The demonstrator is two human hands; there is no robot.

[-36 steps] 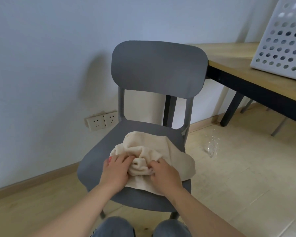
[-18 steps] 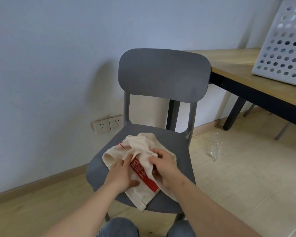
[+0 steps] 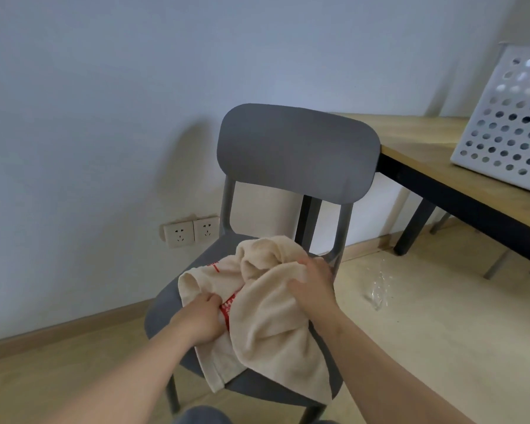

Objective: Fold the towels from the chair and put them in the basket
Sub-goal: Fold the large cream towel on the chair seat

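Grey chair seat, towel overhanging front edge, left hand and right hand gripping it

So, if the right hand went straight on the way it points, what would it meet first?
The bunched towel that the right hand grips; past that fold, probably the chair seat, though depth is unclear.

Cream towel with red print, grey chair.
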